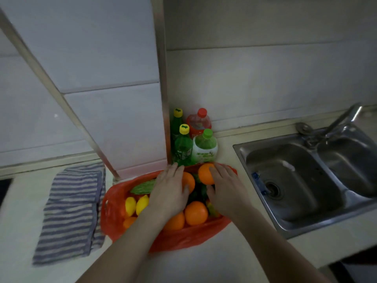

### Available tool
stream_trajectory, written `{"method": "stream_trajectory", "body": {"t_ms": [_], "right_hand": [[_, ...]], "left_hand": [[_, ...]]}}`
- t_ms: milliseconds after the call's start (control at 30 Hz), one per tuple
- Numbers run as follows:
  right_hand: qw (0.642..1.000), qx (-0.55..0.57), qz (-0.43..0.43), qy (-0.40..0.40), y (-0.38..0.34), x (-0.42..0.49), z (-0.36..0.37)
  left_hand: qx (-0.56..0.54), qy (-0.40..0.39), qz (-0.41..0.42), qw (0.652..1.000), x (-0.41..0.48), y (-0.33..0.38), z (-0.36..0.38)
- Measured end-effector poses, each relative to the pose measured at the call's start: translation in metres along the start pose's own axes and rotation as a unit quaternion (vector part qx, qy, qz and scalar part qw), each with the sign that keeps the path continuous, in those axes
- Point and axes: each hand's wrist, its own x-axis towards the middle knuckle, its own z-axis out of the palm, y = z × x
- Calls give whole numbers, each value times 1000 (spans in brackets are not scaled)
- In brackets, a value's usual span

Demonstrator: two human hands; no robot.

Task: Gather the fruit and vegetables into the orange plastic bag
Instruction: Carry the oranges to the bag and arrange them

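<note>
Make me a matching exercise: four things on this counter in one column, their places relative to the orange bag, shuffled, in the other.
1. lemons
2. cloth
3. sink
4. bottles

A. behind the bag, in the corner
B. right of the bag
C. inside the bag
D. left of the bag

Pairs: 1-C, 2-D, 3-B, 4-A
</note>
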Motion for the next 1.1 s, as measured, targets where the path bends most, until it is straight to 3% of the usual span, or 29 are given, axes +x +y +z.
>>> {"method": "stream_trajectory", "body": {"t_ms": [500, 700, 1100], "right_hand": [[998, -12, 8, 66, -54, -82, -70], [993, -17, -42, 112, -64, -125, -103], [986, 44, -110, 114, -124, -209, -125]], "left_hand": [[54, 59, 52, 995, -78, 12, -71], [99, 112, 28, 988, -135, 33, -101], [115, 185, -62, 974, -276, 31, -134]]}}
